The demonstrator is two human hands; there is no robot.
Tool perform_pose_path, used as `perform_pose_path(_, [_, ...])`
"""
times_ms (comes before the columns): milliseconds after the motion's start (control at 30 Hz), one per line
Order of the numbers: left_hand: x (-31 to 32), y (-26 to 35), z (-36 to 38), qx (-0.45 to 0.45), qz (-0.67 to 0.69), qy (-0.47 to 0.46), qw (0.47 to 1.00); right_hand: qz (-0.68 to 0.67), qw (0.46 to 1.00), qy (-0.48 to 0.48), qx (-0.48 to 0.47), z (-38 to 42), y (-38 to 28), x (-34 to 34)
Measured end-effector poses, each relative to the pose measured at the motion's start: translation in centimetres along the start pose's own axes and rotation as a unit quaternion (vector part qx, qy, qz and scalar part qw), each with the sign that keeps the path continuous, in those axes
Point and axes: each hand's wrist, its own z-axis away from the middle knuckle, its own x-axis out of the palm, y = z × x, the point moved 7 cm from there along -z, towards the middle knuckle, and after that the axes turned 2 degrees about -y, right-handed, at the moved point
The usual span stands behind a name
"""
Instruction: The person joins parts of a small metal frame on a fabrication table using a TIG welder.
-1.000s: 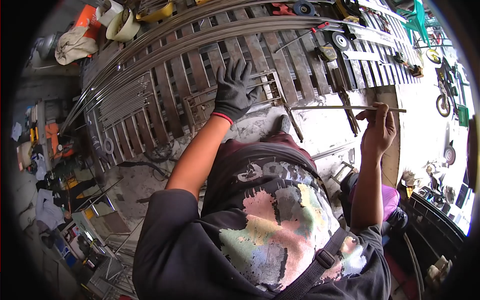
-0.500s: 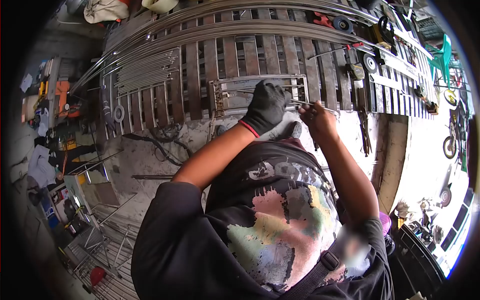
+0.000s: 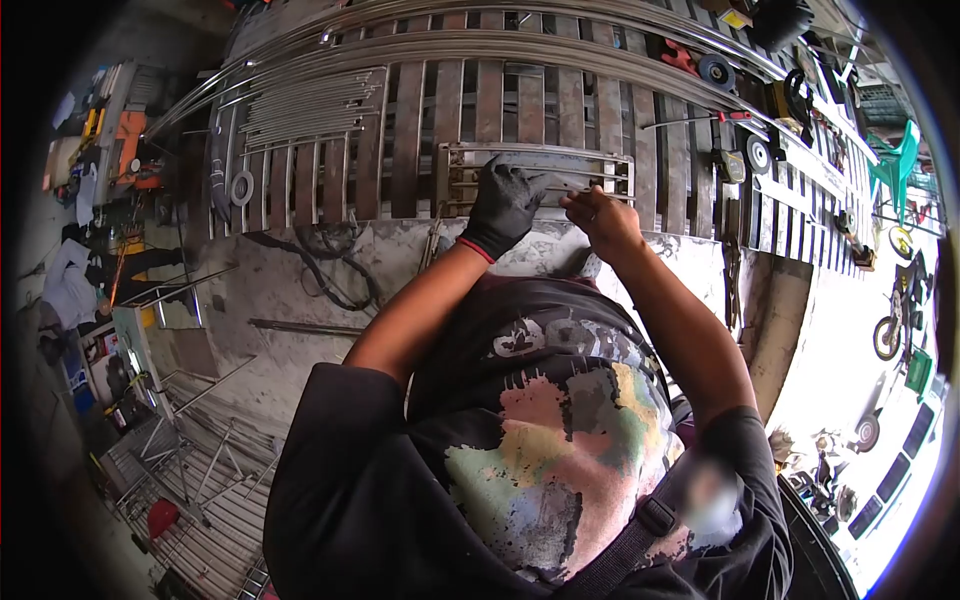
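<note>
A rectangular metal frame (image 3: 628,172) with thin bars lies at the near edge of a slatted metal bench. My left hand (image 3: 500,208), in a black glove with a red cuff, is over the frame's left half, its fingers closed around a thin metal rod (image 3: 562,186). Bare and close beside it, my right hand (image 3: 604,220) pinches the rod near the frame's lower right corner. Much of the rod is hidden by the fingers.
Short rods (image 3: 305,108) lie in a row on the slatted bench (image 3: 407,120), left of the frame. Long rods (image 3: 480,48) run across behind. To the right are a red-handled tool (image 3: 733,116), a tape measure (image 3: 730,165) and grinding discs (image 3: 716,70). Cables (image 3: 335,275) hang below.
Both hands have shifted left relative to the frame. The rod end that stuck out past the frame's right side is now drawn in over the frame. The camera view has also shifted.
</note>
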Motion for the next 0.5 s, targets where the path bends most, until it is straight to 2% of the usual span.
perform_pose_path(300, [-1.1, -0.1, -0.1, -0.006, -0.038, -0.047, 0.998, 0.088, 0.995, 0.035, 0.029, -0.6, 0.6, 0.3])
perform_pose_path(400, [-2.0, -0.1, -0.5, 0.008, -0.007, -0.014, 1.0, 0.119, 0.991, 0.06, 0.033, -0.2, 0.3, 0.6])
perform_pose_path(433, [-2.2, 0.0, -0.6, -0.026, -0.026, -0.062, 0.997, 0.138, 0.988, 0.065, 0.036, -0.1, 0.2, 0.7])
perform_pose_path(500, [-2.2, -0.1, -0.9, -0.019, -0.012, -0.077, 0.997, 0.176, 0.981, 0.077, 0.042, 0.0, 0.0, 0.7])
